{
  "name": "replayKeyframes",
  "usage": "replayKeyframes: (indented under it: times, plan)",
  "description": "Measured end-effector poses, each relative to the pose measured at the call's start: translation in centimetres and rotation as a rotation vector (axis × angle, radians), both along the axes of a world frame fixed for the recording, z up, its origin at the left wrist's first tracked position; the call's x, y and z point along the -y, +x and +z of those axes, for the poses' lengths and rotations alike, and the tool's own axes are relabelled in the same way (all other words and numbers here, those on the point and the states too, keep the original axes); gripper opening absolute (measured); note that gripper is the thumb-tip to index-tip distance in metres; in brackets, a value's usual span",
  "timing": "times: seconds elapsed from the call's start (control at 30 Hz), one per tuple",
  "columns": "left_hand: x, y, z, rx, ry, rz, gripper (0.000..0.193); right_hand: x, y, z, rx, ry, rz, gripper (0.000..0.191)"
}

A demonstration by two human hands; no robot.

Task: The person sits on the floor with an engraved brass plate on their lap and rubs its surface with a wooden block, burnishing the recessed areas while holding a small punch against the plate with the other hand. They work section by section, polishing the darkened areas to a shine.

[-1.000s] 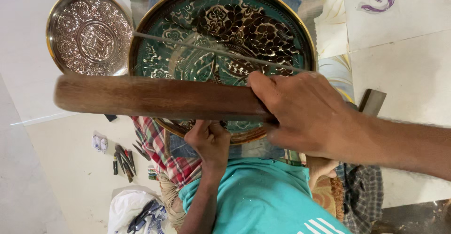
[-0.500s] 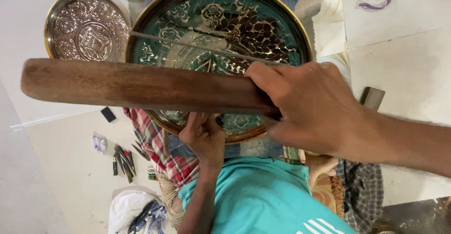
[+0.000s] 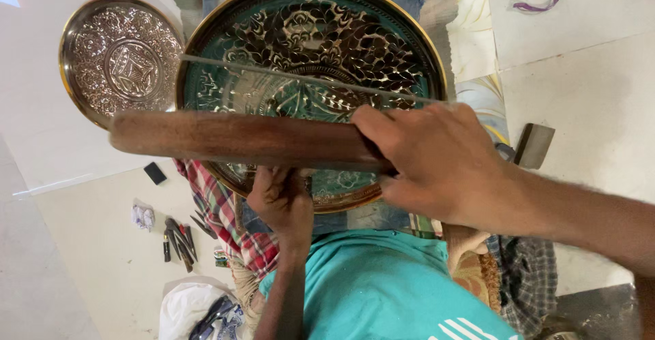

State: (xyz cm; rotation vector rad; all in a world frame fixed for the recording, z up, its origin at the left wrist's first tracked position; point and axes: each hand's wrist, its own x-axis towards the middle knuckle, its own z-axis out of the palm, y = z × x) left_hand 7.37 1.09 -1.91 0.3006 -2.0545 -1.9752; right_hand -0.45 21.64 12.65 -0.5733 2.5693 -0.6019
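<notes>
My right hand (image 3: 443, 163) comes in from the right and grips a thick brown wooden stick (image 3: 239, 139), held level across a large round engraved metal plate (image 3: 307, 47) with a teal ground and a gold rim. My left hand (image 3: 283, 200) reaches up from below the stick, its fingers curled on the plate's near rim. A thin metal rod (image 3: 273, 74) lies slanted across the plate's face. The stick hides the lower middle of the plate.
A smaller silver engraved plate (image 3: 119, 60) lies to the left. Several small hand tools (image 3: 179, 241) and a white cloth (image 3: 191, 309) lie on the pale floor at lower left. A checked cloth (image 3: 222, 214) and my teal shirt (image 3: 382, 292) fill the bottom.
The wooden stick swung out to the left, then came back right and a little lower. My left hand stayed at the plate's rim. The plates look larger in the view.
</notes>
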Motion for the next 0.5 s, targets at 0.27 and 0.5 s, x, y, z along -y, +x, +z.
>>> replayKeyframes:
  times: [0.27, 0.5]
  plan:
    - [3.2, -1.9, 0.4, -0.12, -0.512, -0.467, 0.037, -0.4, 4.0, -3.0, 0.151, -0.458, -0.456, 0.043]
    - [2.7, -2.1, 1.1, -0.151, -0.572, -0.402, 0.025, -2.0, 5.0, -3.5, 0.137, -0.511, -0.444, 0.05]
